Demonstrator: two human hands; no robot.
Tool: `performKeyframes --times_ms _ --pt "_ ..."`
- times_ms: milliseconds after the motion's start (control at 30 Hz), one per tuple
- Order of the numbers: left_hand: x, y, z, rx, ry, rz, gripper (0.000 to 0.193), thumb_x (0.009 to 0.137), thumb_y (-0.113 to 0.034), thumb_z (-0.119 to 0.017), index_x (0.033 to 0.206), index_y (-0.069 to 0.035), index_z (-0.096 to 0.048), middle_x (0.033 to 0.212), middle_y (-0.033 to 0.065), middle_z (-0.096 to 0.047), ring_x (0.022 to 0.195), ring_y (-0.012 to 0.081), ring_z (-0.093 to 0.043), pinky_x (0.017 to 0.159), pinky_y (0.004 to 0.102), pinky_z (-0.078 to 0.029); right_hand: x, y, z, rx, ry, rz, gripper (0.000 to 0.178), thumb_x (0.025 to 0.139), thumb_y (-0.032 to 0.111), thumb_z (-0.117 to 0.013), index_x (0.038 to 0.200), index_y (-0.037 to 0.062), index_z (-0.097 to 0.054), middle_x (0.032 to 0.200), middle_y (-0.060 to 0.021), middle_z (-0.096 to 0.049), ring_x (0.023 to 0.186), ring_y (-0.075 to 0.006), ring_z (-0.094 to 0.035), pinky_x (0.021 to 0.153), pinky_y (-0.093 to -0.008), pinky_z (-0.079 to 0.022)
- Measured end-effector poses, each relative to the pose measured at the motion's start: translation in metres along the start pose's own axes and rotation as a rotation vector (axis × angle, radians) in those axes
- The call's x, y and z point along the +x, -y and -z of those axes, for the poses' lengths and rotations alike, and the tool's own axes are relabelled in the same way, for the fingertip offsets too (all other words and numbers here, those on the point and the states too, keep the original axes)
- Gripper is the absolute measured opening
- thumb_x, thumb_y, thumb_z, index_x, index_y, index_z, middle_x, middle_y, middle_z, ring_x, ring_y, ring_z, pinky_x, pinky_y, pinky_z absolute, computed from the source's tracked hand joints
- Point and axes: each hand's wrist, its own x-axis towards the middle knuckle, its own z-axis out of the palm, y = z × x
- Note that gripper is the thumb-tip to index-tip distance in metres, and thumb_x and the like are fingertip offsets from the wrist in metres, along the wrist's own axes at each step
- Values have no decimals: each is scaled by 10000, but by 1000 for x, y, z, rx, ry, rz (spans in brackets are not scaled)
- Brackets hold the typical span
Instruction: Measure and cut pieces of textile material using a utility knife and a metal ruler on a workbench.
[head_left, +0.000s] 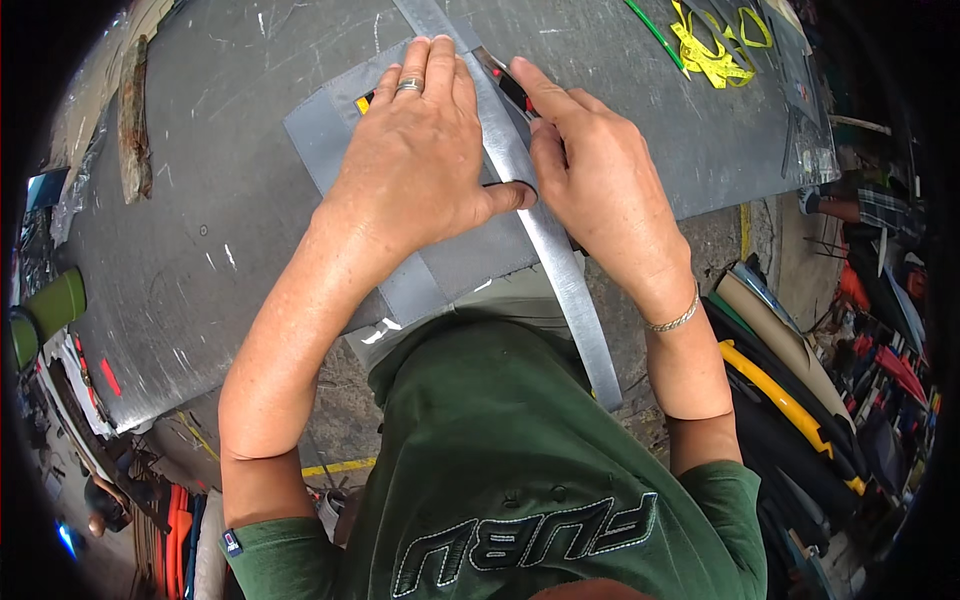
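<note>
My left hand (420,140) lies flat on a grey sheet of material (480,255), fingers stretched out, with a ring on one finger. Its thumb presses on a long metal ruler (560,265), which runs slantwise over the sheet and juts past the table edge towards my body. In my closed right hand (605,165) is a utility knife (510,90) with a red and black handle. Its blade points away from me, close beside the ruler's far right side. My fingers hide part of the handle. Next to my left fingers a small yellow and black thing (364,104) shows.
The scratched dark table (240,160) reaches far and left. A green pencil (658,40) and a crumpled yellow tape measure (712,50) lie far right. At the left are a wooden stick (134,120) and a green roll (50,310). Several material rolls (790,400) stand right of me.
</note>
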Motion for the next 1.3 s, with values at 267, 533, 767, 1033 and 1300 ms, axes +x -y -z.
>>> performKeyframes --times_ms 267,533,767,1033,1300 --pt "2 0 -6 -38 -55 -29 1090 782 -633 -799 1362 232 -479 1515 393 -402 1471 487 -374 1216 529 -337 3 11 11 -109 65 31 463 939 15 -586 1400 52 -620 939 -229 -666 861 -425 -656 798 -485 -529" --pt "14 -13 39 -5 265 -16 1145 828 -582 -752 1390 322 -328 1470 486 -373 1444 536 -379 1233 481 -303 -27 14 24 -79 124 -48 496 929 -17 -589 1417 70 -610 897 -225 -635 805 -416 -629 772 -469 -513" --pt "26 -26 63 84 479 57 1097 850 -561 -750 1411 291 -345 1479 461 -391 1451 528 -375 1242 468 -295 -69 17 39 -32 177 -152 579 922 -74 -596 1473 103 -574 878 -188 -616 717 -348 -589 720 -388 -515" --pt "18 -20 44 82 323 8 1094 852 -562 -749 1412 289 -349 1496 447 -388 1466 499 -373 1251 441 -287 -93 17 47 -3 197 -219 601 931 -74 -606 1496 127 -564 882 -157 -615 695 -277 -563 710 -349 -513" --pt "16 52 -92 -402 -483 -166 1080 853 -546 -759 1411 286 -355 1497 442 -389 1469 496 -366 1244 434 -304 -98 26 54 8 285 -200 602 921 -41 -605 1501 100 -532 941 -194 -623 831 -425 -658 758 -507 -521"
